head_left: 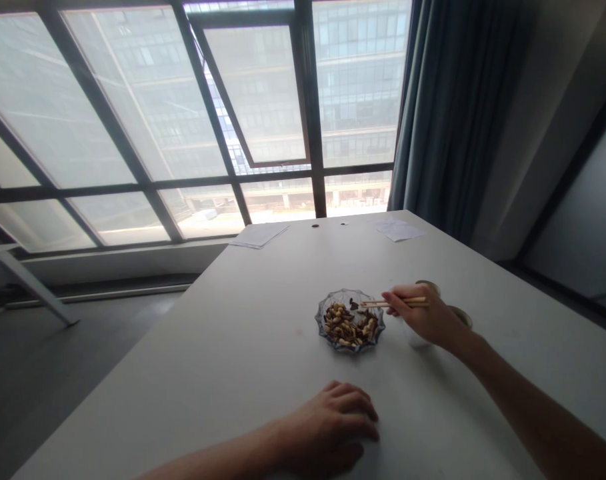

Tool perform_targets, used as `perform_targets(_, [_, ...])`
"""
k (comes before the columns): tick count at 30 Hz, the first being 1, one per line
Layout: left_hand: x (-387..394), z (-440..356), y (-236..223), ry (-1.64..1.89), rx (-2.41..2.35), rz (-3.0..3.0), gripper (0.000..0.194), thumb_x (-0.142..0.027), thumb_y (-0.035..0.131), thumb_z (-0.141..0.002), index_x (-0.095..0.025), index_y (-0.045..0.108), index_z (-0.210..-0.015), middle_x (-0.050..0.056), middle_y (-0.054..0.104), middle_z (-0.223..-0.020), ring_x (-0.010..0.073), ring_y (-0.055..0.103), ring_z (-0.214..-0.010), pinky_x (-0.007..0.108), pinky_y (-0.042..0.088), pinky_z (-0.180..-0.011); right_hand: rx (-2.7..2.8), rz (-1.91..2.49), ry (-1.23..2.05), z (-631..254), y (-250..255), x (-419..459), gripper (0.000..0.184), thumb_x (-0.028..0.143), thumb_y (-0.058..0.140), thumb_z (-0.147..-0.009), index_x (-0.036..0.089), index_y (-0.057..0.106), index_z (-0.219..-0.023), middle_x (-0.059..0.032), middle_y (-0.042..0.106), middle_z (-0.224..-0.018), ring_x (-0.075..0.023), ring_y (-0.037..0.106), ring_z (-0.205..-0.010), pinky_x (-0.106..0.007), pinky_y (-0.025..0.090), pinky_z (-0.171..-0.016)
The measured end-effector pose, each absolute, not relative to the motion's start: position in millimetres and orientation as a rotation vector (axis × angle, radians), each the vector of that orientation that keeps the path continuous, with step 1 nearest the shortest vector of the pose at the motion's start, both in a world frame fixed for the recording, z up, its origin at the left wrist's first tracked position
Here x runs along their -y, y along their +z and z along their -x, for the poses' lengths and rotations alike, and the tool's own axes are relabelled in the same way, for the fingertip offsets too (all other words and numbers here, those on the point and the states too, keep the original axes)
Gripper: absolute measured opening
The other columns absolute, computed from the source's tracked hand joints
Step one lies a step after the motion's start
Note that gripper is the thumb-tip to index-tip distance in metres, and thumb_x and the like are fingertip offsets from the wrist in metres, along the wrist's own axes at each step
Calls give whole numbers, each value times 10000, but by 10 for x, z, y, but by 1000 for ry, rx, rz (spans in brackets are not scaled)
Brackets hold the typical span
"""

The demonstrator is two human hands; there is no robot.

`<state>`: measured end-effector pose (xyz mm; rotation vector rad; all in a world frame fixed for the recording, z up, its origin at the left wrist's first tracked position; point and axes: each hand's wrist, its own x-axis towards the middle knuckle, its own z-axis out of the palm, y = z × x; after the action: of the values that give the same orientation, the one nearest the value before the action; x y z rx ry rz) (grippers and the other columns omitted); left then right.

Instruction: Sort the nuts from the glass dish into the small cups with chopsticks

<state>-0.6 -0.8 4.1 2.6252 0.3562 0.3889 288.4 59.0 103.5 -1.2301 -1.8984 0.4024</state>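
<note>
A clear glass dish (pixel 341 295) with a scalloped rim stands on the white table. In it lie peanuts in their shells (pixel 336 313) mixed with dark, flat, seed-like pieces (pixel 353 305). My right hand (pixel 423 313) grips a pair of wooden chopsticks (pixel 375 304) from the dish's right side. Their tips reach over the dish, close to a few dark pieces; whether they pinch one is too small to tell. Nearer to me, my left hand (pixel 335 423) rests on the tabletop with nothing in it, its fingers loosely bent and apart.
Behind my right hand, two jar-like containers (pixel 461 316) are partly hidden. Paper sheets (pixel 260 235) lie at the table's far left corner, and another paper (pixel 400 230) at the far right. A small dark round object (pixel 315 226) is near the far edge, before the windows.
</note>
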Motion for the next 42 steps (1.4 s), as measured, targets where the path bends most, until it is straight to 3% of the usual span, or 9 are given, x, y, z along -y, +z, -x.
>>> perform_targets(4, [2,3,46,366,-362,-2614,321,-228,668,-967,-281,643,-1282,53,700,-1357,254,595,-1357,404,412,-1189,1877,1296,283,-3101,1275,-486,510,545,552,-1052,203,683,-697,-66,746,-648,-210,704,-606,-279,495,-559])
perform_targets(10, [2,8,55,363,-350,-2606,320,-226,654,-969,-282,644,-1283,63,698,-1357,262,599,-1353,418,424,-1184,1703,1523,-73,-3480,1360,-547,490,536,614,-1001,246,618,-606,-88,706,-586,-242,679,-577,-336,457,-577])
perform_targets(19, [-2,12,75,319,-359,-2608,325,-223,658,-975,-280,639,-1294,74,692,-1364,271,590,-1365,433,423,-1189,1641,1570,-124,-3643,1276,-693,451,528,605,-995,259,657,-636,-72,710,-559,-264,727,-572,-334,479,-567])
perform_targets(23, [-5,12,71,317,-357,-2610,325,-221,663,-974,-282,633,-1292,66,691,-1366,265,589,-1366,423,422,-1193,1584,1499,30,-3487,1301,-633,409,507,625,-997,237,697,-698,-71,750,-625,-267,764,-625,-330,517,-596])
perform_targets(29, [-12,18,30,358,-354,-2613,324,-229,672,-969,-281,642,-1287,61,697,-1365,266,594,-1360,419,424,-1186,1617,1201,586,-3050,1112,-643,463,622,650,-985,206,762,-816,-96,800,-762,-265,791,-726,-324,612,-669])
perform_targets(42, [-19,2,26,330,-349,-2617,312,-240,678,-978,-282,643,-1285,71,700,-1357,272,606,-1350,426,422,-1183,1648,1133,865,-2633,502,-804,487,710,656,-952,249,754,-827,-96,826,-833,-258,800,-751,-322,646,-667])
